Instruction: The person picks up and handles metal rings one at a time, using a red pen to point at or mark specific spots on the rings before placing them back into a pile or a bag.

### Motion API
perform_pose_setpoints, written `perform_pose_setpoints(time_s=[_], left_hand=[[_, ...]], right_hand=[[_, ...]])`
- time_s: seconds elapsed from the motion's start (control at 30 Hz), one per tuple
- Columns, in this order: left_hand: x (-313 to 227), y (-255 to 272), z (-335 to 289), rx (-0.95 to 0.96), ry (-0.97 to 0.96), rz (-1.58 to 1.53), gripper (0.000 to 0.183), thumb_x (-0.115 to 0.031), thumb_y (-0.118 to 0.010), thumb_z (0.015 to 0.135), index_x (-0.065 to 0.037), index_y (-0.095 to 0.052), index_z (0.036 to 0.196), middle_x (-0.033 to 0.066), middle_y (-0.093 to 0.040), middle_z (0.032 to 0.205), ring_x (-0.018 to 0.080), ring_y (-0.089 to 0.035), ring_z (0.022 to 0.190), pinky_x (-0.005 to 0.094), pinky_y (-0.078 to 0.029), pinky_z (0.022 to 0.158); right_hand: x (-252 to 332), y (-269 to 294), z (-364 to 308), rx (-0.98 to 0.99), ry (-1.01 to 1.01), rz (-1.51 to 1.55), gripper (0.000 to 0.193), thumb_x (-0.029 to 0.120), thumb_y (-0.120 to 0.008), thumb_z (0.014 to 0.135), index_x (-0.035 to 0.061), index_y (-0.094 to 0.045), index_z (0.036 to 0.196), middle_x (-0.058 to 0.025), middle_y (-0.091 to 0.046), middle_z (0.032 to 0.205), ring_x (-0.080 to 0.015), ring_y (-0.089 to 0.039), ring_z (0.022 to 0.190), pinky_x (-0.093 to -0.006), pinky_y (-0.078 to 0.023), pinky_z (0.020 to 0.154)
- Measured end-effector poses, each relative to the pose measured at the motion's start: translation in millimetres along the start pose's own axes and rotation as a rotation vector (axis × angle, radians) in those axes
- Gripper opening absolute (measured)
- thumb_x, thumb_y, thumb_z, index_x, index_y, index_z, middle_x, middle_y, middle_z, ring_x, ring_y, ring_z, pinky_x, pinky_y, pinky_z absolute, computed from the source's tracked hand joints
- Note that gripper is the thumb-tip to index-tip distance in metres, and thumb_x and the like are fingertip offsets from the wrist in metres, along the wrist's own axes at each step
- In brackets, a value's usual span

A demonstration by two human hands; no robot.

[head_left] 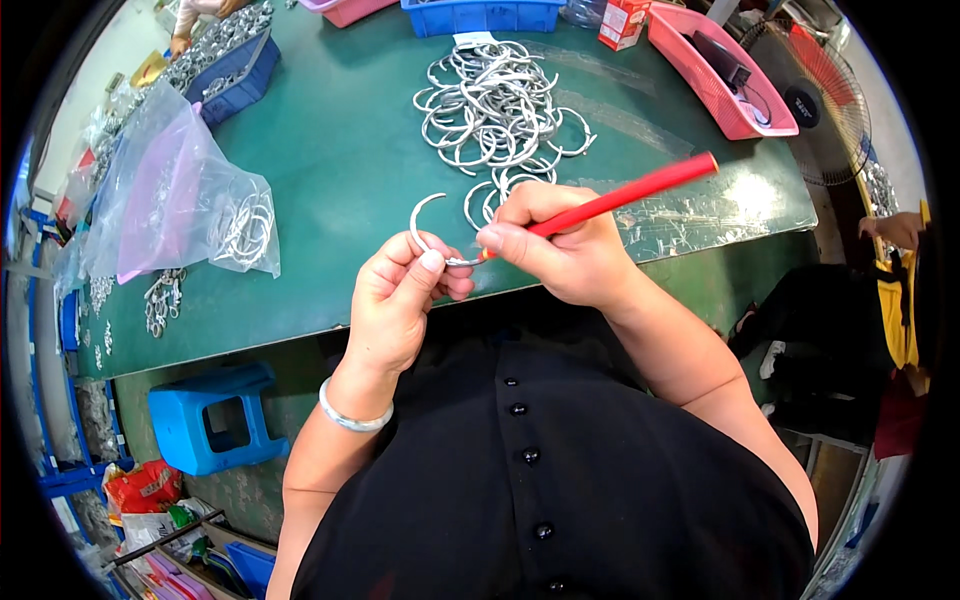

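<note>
We pinch an open silver ring point(414, 222) over the table point(340, 130) with the fingers point(418, 282) of our left hand point(393, 300); our right hand point(570, 250) has its fingers closed around a red pen-like tool point(640, 190), tip at the ring. Silver rings point(495, 105) lie heaped beyond.

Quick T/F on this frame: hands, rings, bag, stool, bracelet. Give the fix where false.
1. The right hand grips a red stick. True.
2. The left hand is empty. False: it holds an open silver ring between thumb and fingers.
3. The pile of silver rings lies on the green table. True.
4. The plastic stool at lower left is yellow. False: it is blue.
5. A clear bag with rings in it lies left of the pile. True.
6. The bracelet is on the right wrist. False: it is on the left one.
</note>
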State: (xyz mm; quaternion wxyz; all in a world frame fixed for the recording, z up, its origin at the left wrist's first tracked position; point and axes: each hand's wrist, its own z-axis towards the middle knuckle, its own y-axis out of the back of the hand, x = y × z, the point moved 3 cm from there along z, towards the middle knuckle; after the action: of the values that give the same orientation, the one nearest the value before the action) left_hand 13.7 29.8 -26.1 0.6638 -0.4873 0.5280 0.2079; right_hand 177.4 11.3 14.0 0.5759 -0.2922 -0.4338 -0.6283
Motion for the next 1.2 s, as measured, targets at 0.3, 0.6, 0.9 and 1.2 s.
perform_pose_setpoints(time_s=[0.3,0.6,0.9,1.2], left_hand=[[1.2,3.6,-0.1,-0.011,0.018,-0.055,0.009,-0.013,-0.049,0.087,-0.004,-0.052,0.089,0.0086,-0.059,0.081,0.0137,-0.058,0.067,0.0253,-0.048,0.062],[1.4,4.5,0.5,-0.006,0.058,-0.134,0.011,-0.014,-0.048,0.088,-0.004,-0.053,0.089,0.0086,-0.060,0.081,0.0141,-0.058,0.069,0.0259,-0.048,0.064],[2.0,12.3,1.7,-0.023,0.146,-0.288,0.012,-0.014,-0.047,0.088,-0.004,-0.054,0.087,0.0093,-0.061,0.080,0.0160,-0.060,0.069,0.0277,-0.049,0.065],[-120.6,28.3,-24.4,-0.286,-0.838,0.806,0.005,-0.001,-0.050,0.084,0.002,-0.054,0.085,0.0052,-0.057,0.080,0.0101,-0.052,0.072,0.0203,-0.042,0.066]], right_hand=[[-1.4,4.7,1.0,-0.115,-0.078,0.127,0.019,0.012,-0.063,0.077,0.0014,-0.053,0.065,-0.0012,-0.050,0.058,-0.0073,-0.045,0.053,-0.0234,-0.036,0.048],[-2.9,13.9,0.6,-0.165,-0.045,0.337,0.019,0.015,-0.049,0.087,0.0008,-0.053,0.075,-0.0061,-0.055,0.064,-0.0076,-0.047,0.050,-0.0210,-0.042,0.053],[-12.5,20.5,-2.3,-0.131,-0.114,0.355,0.025,0.019,-0.044,0.090,-0.0014,-0.054,0.080,-0.0108,-0.057,0.076,-0.0094,-0.048,0.056,-0.0225,-0.042,0.059],[-16.4,38.3,-8.0,-0.287,-0.142,0.391,0.021,0.015,-0.047,0.088,-0.0023,-0.054,0.080,-0.0072,-0.054,0.073,-0.0113,-0.051,0.063,-0.0231,-0.041,0.061]])
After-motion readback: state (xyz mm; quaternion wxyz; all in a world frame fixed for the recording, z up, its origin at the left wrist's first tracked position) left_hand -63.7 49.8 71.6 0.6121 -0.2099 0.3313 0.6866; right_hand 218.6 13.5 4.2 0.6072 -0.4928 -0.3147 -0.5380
